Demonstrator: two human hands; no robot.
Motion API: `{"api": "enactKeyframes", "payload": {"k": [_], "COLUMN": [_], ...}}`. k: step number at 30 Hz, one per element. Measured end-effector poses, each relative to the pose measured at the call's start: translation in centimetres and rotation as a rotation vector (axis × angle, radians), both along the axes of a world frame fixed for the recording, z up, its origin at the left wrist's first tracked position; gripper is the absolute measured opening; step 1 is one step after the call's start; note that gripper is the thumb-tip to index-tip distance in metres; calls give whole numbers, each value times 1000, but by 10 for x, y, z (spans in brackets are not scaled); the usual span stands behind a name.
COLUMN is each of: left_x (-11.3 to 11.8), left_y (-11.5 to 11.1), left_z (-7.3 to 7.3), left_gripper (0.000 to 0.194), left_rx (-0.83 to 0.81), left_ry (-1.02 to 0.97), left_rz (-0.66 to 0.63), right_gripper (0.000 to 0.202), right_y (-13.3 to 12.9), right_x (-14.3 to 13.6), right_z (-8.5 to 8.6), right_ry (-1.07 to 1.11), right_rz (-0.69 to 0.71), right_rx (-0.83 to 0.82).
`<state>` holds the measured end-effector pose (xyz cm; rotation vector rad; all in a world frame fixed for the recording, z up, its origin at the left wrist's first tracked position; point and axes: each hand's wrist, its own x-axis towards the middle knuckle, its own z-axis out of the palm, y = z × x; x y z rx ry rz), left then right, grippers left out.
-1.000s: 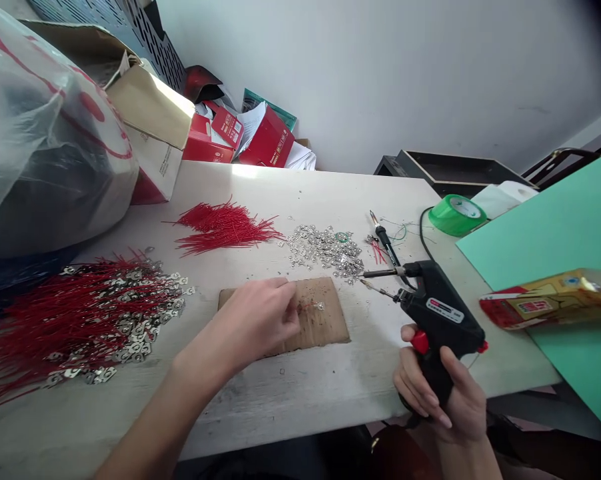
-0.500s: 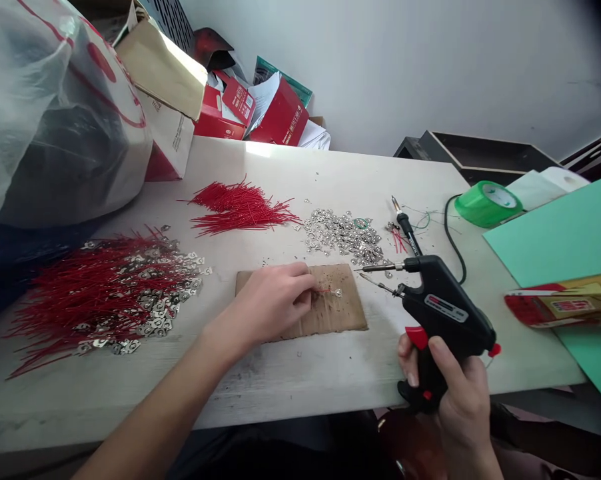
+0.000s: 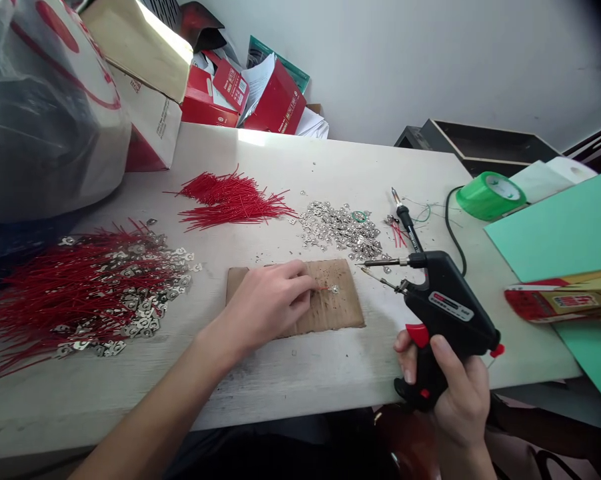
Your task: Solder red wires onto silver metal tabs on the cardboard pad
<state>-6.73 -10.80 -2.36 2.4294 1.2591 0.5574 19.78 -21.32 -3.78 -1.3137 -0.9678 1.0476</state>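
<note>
A pale wall (image 3: 405,73) rises behind the white surface (image 3: 325,393), whose far edge runs along papers and red packets (image 3: 278,100). Near the middle of the near edge lies a piece of cardboard (image 3: 343,313). On it the left hand (image 3: 283,293) presses down, its fingertips pinched round a short red wire (image 3: 322,288); the wire's free end reaches a small metal piece (image 3: 335,289) toward the cardboard's right edge. Whether the two are joined is too small to tell.

The right hand (image 3: 455,387) grips a black soldering gun (image 3: 450,307) by its handle over the surface's near edge, right of centre, its tip close to the cardboard's far right corner and apart from the metal piece.

Good work here likely means keeping the wire flat and still, its end resting on the metal, and the fingertips well back from the heat. The tip should come in low from the right, touching the joint lightly and briefly, so that it does not push the small piece out of line.
</note>
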Motion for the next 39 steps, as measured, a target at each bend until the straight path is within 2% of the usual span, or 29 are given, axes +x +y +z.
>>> {"api": "enactKeyframes", "payload": {"k": [5, 14, 19, 24, 29, 33, 39], "left_x": [1, -2, -3, -3, -4, -5, -5], "left_y": [0, -1, 0, -4, -6, -4, -5], "left_z": [-2, -6, -4, -3, -8, -11, -8], "left_gripper": [25, 23, 22, 21, 19, 19, 19], "left_rx": [30, 94, 94, 97, 101, 82, 114], "left_ry": [-30, -91, -101, -145, -171, -192, -173], "left_rz": [15, 4, 2, -16, -10, -8, -7], "right_gripper": [35, 33, 31, 23, 27, 33, 32], "right_y": [0, -4, -2, -4, -12, -15, -15], "right_x": [1, 8, 11, 8, 3, 4, 4], "right_z": [1, -15, -12, -1, -3, -5, -4], "right_ry": [-15, 15, 70, 167, 93, 30, -25], "right_rz": [17, -19, 0, -41, -146, -130, -100], "right_rx": [11, 61, 44, -43, -166, -228, -246]}}
